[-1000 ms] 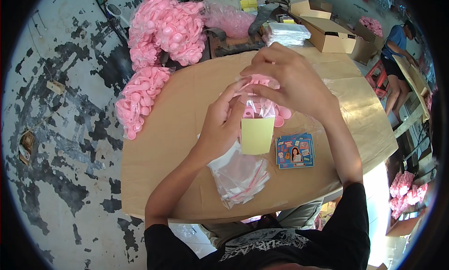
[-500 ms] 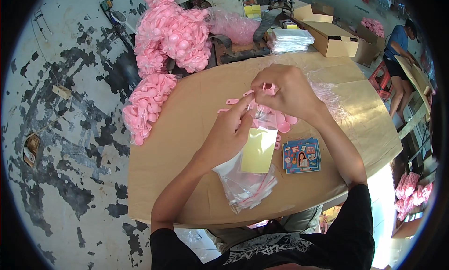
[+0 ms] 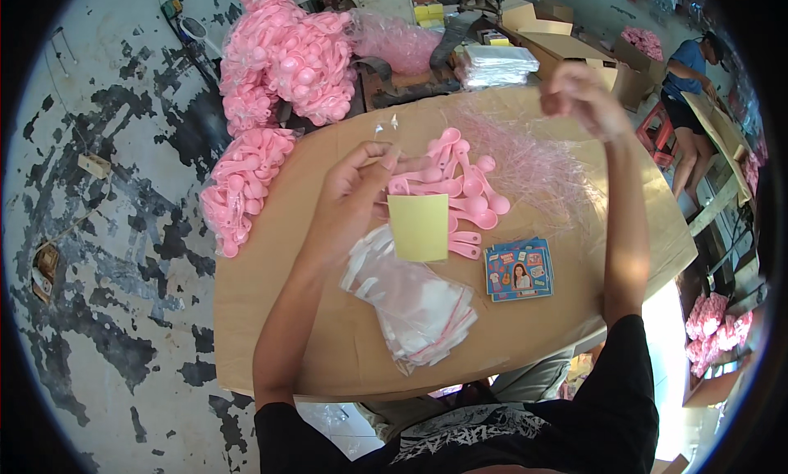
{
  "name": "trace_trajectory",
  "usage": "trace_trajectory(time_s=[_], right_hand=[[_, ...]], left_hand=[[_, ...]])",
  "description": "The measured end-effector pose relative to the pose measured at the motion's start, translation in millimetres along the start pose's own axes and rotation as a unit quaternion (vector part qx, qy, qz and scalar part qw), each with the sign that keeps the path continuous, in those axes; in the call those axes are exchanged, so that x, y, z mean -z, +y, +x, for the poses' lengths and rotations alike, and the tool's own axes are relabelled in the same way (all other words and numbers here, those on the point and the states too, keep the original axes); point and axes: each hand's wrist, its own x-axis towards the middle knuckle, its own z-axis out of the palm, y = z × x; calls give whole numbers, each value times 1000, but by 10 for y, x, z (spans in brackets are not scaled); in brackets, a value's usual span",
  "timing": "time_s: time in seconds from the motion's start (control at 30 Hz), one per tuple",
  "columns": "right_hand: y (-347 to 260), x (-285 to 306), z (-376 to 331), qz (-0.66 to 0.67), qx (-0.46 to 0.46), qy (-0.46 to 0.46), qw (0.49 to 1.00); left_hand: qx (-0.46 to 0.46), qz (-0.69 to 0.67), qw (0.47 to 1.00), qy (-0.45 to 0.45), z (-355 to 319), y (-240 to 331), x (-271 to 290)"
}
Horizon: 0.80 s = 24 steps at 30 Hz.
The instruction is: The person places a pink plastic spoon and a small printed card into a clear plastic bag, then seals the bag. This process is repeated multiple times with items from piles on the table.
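My left hand [image 3: 351, 185] is closed, thumb against fingers, on a clear plastic bag with a plain yellow card [image 3: 419, 228] in its lower part. Just beyond the bag lies a loose heap of pink measuring spoons [image 3: 471, 183], partly hidden by the hand and card. My right hand [image 3: 584, 100] is raised over the far right of the table, smeared by motion, so its fingers are unclear. Flat on the table by my left forearm are several clear plastic bags [image 3: 414, 306]. A small stack of blue printed cards [image 3: 519, 270] sits to their right.
Brown paper covers the table [image 3: 271, 334]. Pink plastic strands [image 3: 533, 158] spread over its far right. Bulging bags of pink spoons [image 3: 287, 59] stand at the far left. A pile of clear packets [image 3: 497, 66] and a cardboard box [image 3: 566, 55] are at the back; a person [image 3: 689, 80] works at right.
My right hand has left the spoons and swung up and right, away from my left hand. My left hand has shifted left with the bag and yellow card, uncovering more spoons.
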Motion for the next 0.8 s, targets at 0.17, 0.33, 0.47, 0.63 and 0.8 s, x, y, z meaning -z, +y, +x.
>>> trace_trajectory(time_s=[0.17, 0.33, 0.47, 0.63, 0.8], right_hand=[[876, 107, 185, -469, -61, 31, 880], [346, -280, 282, -423, -78, 96, 898], [42, -647, 252, -280, -31, -16, 959], [-67, -1177, 161, -196, -36, -99, 975], [222, -1480, 194, -128, -9, -90, 988]], left_hand=[[-30, 60, 998, 4, -4, -22, 108], [-15, 44, 998, 30, 25, -54, 67], [-20, 29, 997, 68, 1, -89, 41], [-27, -17, 995, 99, -21, -79, -37], [-45, -51, 993, 101, 1, -104, -72]])
